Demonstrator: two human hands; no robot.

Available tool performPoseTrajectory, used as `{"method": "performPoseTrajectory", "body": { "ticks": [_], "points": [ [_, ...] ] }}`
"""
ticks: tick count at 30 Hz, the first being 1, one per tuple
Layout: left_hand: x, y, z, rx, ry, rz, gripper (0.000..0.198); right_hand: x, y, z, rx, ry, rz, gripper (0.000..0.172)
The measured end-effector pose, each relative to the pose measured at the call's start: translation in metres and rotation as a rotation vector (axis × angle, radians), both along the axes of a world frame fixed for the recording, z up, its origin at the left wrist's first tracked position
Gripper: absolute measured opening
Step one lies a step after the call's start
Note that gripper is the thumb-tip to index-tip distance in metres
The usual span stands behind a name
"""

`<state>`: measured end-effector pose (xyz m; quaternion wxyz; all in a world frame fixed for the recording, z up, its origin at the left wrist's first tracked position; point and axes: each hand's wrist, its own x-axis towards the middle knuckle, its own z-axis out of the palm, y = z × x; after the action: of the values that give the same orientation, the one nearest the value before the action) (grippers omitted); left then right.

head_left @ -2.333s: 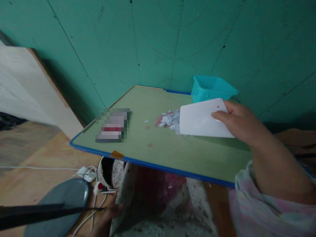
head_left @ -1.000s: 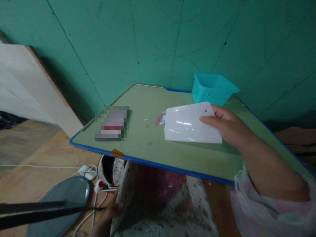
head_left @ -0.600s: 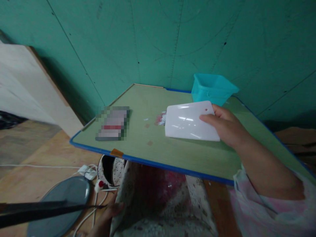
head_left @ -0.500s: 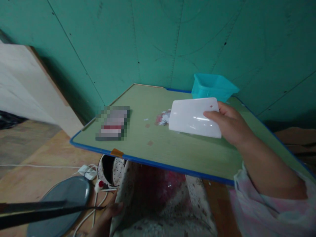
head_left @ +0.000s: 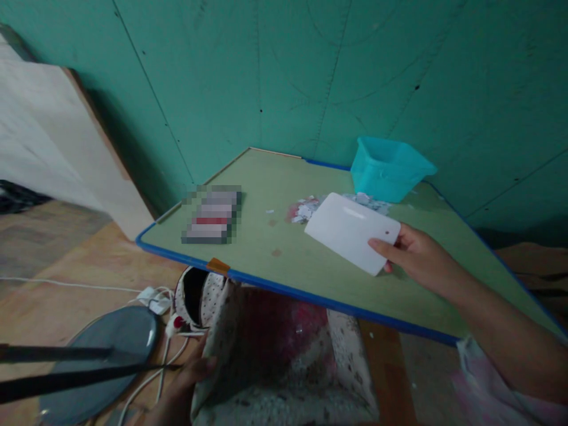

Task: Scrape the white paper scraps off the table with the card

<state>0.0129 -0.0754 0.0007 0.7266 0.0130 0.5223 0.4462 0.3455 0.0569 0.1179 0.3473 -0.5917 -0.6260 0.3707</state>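
Nearest us, our left hand (head_left: 184, 387) pinches the rim of a speckled bag (head_left: 288, 378), which gapes just below the front edge of the bench (head_left: 310, 275). Over the bench, our right hand (head_left: 421, 260) grips a white plastic scraper (head_left: 348, 232) by its near corner, its far edge just beside a heap of paper scraps (head_left: 305, 209). Beyond the scraps a turquoise tub (head_left: 388, 168) stands near the green wall.

we see a green table top (head_left: 310, 278) with a blue rim. on it stand a teal bin (head_left: 388, 168) at the far right side, paper scraps (head_left: 306, 208) just beside it, and a flat blurred item (head_left: 213, 214) near the left edge.
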Motion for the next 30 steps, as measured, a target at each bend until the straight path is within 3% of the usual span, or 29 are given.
{"method": "performPoseTrajectory", "body": {
  "ticks": [4, 9, 14, 19, 23, 30],
  "points": [
    [0.005, 0.002, -0.005, 0.108, -0.014, -0.070, 0.077, -0.002, -0.010, -0.006, -0.055, -0.050, 0.035, 0.022],
    [0.014, 0.002, 0.001, 0.104, 0.048, -0.078, 0.070, -0.040, -0.010, -0.011, -0.064, -0.009, 0.148, 0.018],
    [0.008, -0.004, 0.006, 0.114, 0.014, -0.025, 0.069, -0.065, 0.001, 0.004, -0.008, 0.061, 0.302, 0.015],
    [0.002, -0.006, 0.016, 0.158, -0.035, -0.006, 0.061, -0.061, 0.036, 0.019, 0.133, -0.009, 0.179, 0.020],
    [-0.003, -0.005, 0.016, 0.127, -0.063, 0.024, 0.050, -0.062, 0.053, 0.007, 0.118, -0.078, 0.176, 0.018],
    [-0.004, 0.000, 0.010, 0.113, -0.034, -0.001, 0.027, -0.060, 0.050, -0.010, 0.126, -0.073, 0.156, 0.018]
  ]
}}
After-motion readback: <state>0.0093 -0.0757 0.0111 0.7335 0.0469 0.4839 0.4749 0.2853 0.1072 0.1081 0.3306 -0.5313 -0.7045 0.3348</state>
